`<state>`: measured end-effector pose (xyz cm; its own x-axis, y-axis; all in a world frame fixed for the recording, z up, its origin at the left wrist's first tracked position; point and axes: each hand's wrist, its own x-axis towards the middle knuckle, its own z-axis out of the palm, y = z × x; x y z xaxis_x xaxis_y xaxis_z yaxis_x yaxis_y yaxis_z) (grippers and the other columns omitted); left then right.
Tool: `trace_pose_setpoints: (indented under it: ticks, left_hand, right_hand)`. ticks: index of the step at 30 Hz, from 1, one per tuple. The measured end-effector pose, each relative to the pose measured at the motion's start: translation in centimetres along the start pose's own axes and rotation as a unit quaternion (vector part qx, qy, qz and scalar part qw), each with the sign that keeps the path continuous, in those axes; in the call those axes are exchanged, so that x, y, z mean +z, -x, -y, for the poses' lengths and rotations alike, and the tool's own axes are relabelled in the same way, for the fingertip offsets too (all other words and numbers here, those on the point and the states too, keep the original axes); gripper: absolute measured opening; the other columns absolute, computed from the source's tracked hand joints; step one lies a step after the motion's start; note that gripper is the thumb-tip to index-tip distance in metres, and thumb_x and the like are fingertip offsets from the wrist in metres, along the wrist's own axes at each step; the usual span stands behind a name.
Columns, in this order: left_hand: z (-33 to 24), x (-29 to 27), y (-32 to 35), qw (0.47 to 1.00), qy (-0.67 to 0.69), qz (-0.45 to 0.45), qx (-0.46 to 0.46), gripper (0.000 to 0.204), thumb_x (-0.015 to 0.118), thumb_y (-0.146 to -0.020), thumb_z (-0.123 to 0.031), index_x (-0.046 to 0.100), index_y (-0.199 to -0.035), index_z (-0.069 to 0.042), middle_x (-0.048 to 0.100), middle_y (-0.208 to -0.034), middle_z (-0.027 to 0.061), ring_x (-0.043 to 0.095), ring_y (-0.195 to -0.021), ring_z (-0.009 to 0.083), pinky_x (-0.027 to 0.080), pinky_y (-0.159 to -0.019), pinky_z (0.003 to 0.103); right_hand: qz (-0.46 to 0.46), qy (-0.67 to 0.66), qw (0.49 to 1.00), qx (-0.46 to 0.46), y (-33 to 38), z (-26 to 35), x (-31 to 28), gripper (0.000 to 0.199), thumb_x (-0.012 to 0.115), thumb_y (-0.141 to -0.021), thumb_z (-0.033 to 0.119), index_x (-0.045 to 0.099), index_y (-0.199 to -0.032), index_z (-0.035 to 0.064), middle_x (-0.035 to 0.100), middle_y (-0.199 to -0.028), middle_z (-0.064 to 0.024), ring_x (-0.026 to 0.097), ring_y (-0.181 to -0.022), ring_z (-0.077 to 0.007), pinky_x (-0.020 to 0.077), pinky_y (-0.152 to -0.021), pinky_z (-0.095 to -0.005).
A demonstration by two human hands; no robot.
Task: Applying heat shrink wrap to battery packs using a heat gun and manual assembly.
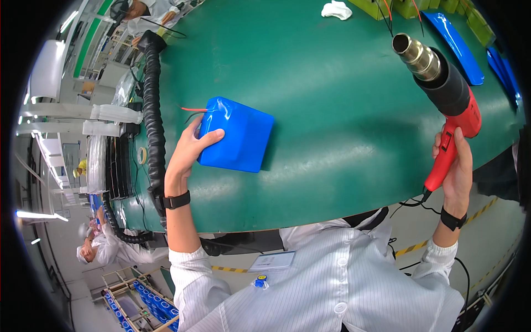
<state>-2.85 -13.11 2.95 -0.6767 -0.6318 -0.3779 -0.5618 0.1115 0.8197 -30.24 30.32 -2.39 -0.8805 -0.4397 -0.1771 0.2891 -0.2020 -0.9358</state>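
My left hand (191, 146) grips a blue shrink-wrapped battery pack (240, 135) at its left side, thumb on top and the other fingers mostly hidden behind. The pack is tilted over the green table, and whether it touches the surface I cannot tell. From its upper left corner come a red wire (193, 109) and a black one. At the right, my right hand (460, 169) is wrapped round the handle of a red and black heat gun (454, 99). Its metal nozzle points up and left, away from the pack.
A black corrugated hose (153, 110) runs along the left of the green table (332, 83). Blue plastic sleeves (456, 50) and green bins (373, 6) lie at the far right, near a crumpled white cloth (336, 10). Co-workers sit at the far left.
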Motion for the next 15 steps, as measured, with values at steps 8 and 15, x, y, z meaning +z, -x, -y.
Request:
trace_pose_setpoints:
  ticks: [8, 15]
  left_hand:
    - [-0.1, -0.1, -0.6, 0.999, -0.033, 0.005, 0.014, 0.093, 0.083, -0.08, -0.039, 0.04, -0.148, 0.007, 0.059, -0.131, 0.0219, 0.06, -0.119, 0.0276, 0.047, -0.102, 0.037]
    - [0.6, -0.7, -0.9, 1.0, -0.017, 0.007, 0.013, 0.086, 0.08, -0.084, -0.036, 0.042, -0.149, 0.004, 0.06, -0.131, 0.0184, 0.06, -0.117, 0.0235, 0.047, -0.1, 0.034]
  right_hand:
    - [0.003, 0.021, 1.0, 0.008, 0.2, -1.2, -0.5, 0.037, 0.059, -0.101, 0.04, 0.058, -0.097, 0.0037, 0.06, -0.081, -0.0053, 0.054, -0.071, -0.0113, 0.0435, -0.067, -0.0256]
    - [-0.011, 0.005, 1.0, 0.015, 0.2, -1.8, -0.9, 0.036, 0.06, -0.1, 0.039, 0.058, -0.099, 0.0035, 0.059, -0.081, -0.0051, 0.053, -0.072, -0.0114, 0.0436, -0.068, -0.0262]
